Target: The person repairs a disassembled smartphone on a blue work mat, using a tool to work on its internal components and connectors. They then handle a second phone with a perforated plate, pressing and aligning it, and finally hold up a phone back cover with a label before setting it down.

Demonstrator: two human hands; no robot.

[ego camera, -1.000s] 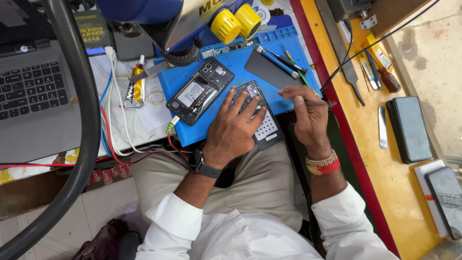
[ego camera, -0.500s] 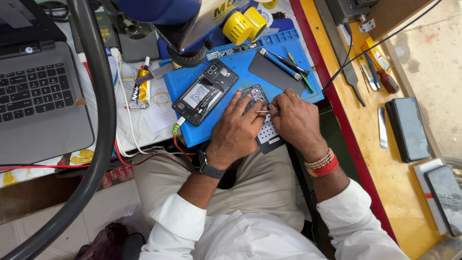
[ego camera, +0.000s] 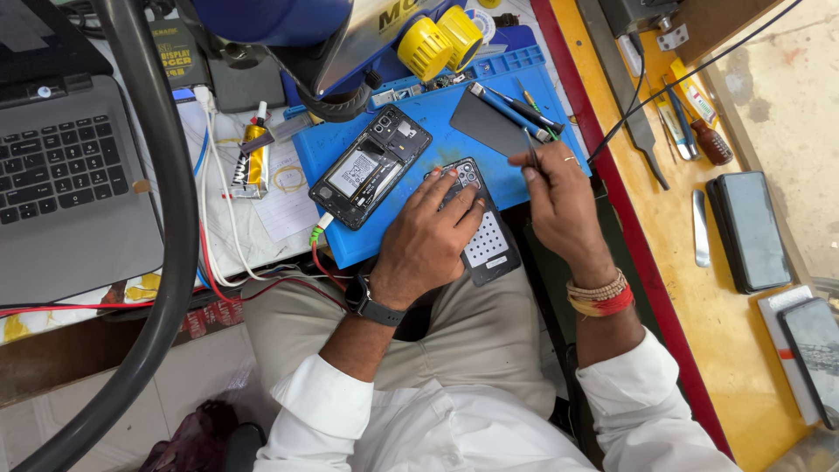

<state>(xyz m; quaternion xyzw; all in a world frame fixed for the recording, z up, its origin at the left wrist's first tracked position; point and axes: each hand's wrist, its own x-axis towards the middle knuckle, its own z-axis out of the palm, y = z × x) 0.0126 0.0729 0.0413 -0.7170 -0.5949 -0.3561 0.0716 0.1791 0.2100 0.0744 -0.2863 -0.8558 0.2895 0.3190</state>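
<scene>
My left hand [ego camera: 430, 240] presses down on a black phone back cover [ego camera: 486, 245] with a white dotted patch, lying at the near edge of the blue work mat [ego camera: 437, 131]. My right hand [ego camera: 559, 197] is raised just right of the cover and pinches thin tweezers [ego camera: 531, 150] pointing away from me. An opened phone [ego camera: 371, 166] with its battery exposed lies on the mat to the left of my left hand. A dark flat panel [ego camera: 489, 122] rests on the mat beyond my right hand.
A laptop [ego camera: 65, 188] sits at the left, with white and red cables [ego camera: 210, 236] and a small glue bottle [ego camera: 253, 157] beside it. A microscope with yellow knobs [ego camera: 441, 39] hangs overhead. Screwdrivers [ego camera: 516, 105] lie on the mat; phones [ego camera: 752, 232] and tools rest on the yellow bench at the right.
My right hand, which was working on the back cover beside my left hand, has lifted up and to the right with the tweezers. My left hand stays on the cover.
</scene>
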